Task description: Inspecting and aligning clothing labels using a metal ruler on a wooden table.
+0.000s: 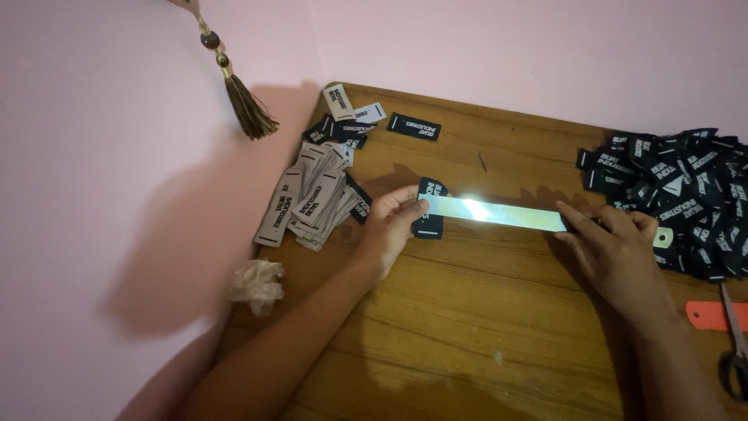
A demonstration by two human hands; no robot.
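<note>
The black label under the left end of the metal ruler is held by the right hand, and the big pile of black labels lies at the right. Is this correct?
Not quite. In the head view, the left hand holds the black label at the ruler; the right hand presses the ruler's other end. The pile does lie at the right.

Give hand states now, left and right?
Left hand: closed on small black woven label.
Right hand: pressing flat on long shiny metal ruler.
</note>
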